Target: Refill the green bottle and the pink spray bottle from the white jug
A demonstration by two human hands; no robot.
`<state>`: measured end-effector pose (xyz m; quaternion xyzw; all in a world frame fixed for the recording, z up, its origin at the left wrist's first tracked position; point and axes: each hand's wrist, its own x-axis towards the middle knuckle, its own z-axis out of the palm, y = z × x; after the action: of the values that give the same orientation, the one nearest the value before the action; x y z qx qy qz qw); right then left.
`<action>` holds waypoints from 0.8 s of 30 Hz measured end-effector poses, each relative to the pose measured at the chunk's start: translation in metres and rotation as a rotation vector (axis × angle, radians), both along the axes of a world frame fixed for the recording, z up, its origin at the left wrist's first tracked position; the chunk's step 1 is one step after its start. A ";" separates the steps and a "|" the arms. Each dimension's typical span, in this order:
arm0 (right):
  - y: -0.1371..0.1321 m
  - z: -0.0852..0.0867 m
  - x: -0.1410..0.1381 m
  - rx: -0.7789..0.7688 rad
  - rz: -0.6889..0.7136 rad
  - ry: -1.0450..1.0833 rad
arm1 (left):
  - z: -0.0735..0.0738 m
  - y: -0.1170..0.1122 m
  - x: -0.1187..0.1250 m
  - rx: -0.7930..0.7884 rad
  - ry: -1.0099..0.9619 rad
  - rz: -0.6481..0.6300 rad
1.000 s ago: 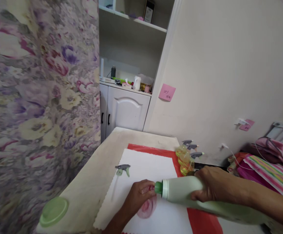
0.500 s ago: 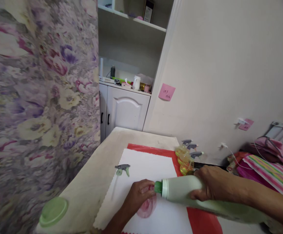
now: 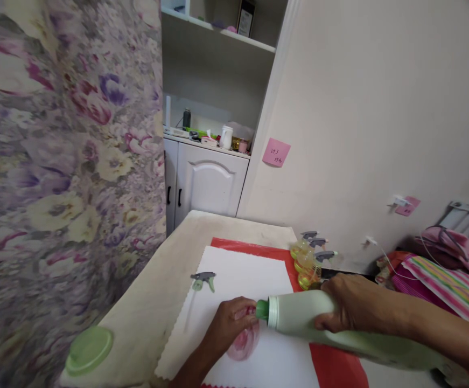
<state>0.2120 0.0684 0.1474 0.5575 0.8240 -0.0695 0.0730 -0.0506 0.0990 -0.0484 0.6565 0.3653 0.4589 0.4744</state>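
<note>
On a cream table [image 3: 159, 288], clasping a pink bottle [image 3: 244, 345] near its top in the left grip [image 3: 232, 319] and holding a green bottle [image 3: 299, 312] tilted toward it in the right grip [image 3: 345, 304], virtually unmoved from a second ago, suggesting steady pouring.

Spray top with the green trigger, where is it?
In the head view, the spray top lies left of centre, on the white sheet near its left edge, beyond the left hand.

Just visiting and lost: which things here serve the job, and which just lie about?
Likely job things:
pale-green plastic bottle (right hand)
round clear pink bottle (left hand)
grey-green plastic spray trigger
round green plastic lid

Seemingly just about:
square pink paper note
multicoloured striped cloth
</note>
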 end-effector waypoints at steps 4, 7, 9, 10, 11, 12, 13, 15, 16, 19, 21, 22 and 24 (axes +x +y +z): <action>-0.001 0.002 -0.001 -0.003 0.011 -0.009 | -0.001 0.001 0.000 0.002 -0.002 -0.001; -0.002 0.005 -0.003 -0.003 0.003 -0.027 | -0.002 0.002 0.001 0.007 0.002 0.002; -0.002 0.006 -0.004 0.005 0.015 -0.026 | -0.003 0.003 0.001 0.012 0.003 0.002; -0.002 0.006 -0.004 0.011 0.021 -0.027 | -0.003 0.003 0.000 0.014 0.003 0.003; -0.002 0.005 -0.004 0.017 0.029 -0.026 | -0.003 0.003 0.000 0.015 0.003 0.003; -0.002 0.005 -0.003 0.023 0.033 -0.027 | -0.003 0.003 0.000 0.015 0.004 0.005; -0.002 0.004 -0.003 0.027 0.033 -0.031 | -0.003 0.003 0.000 0.015 0.005 0.006; -0.002 0.003 -0.002 0.028 0.033 -0.040 | -0.003 0.002 0.000 0.013 0.007 0.008; -0.002 0.003 -0.001 0.031 0.036 -0.040 | -0.002 0.002 0.000 0.011 0.007 0.008; -0.002 0.003 -0.001 0.030 0.029 -0.045 | 0.001 0.001 0.000 0.005 0.007 0.005; -0.003 0.004 -0.002 0.023 0.027 -0.046 | 0.002 0.000 0.000 0.004 0.005 0.003; -0.003 0.005 -0.003 0.022 0.029 -0.046 | 0.003 -0.001 0.000 0.004 0.004 0.002; -0.004 0.006 -0.005 0.026 0.043 -0.037 | 0.004 -0.001 0.000 0.006 0.001 0.000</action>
<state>0.2073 0.0642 0.1534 0.5417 0.8352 -0.0468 0.0826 -0.0510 0.0981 -0.0448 0.6581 0.3641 0.4595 0.4724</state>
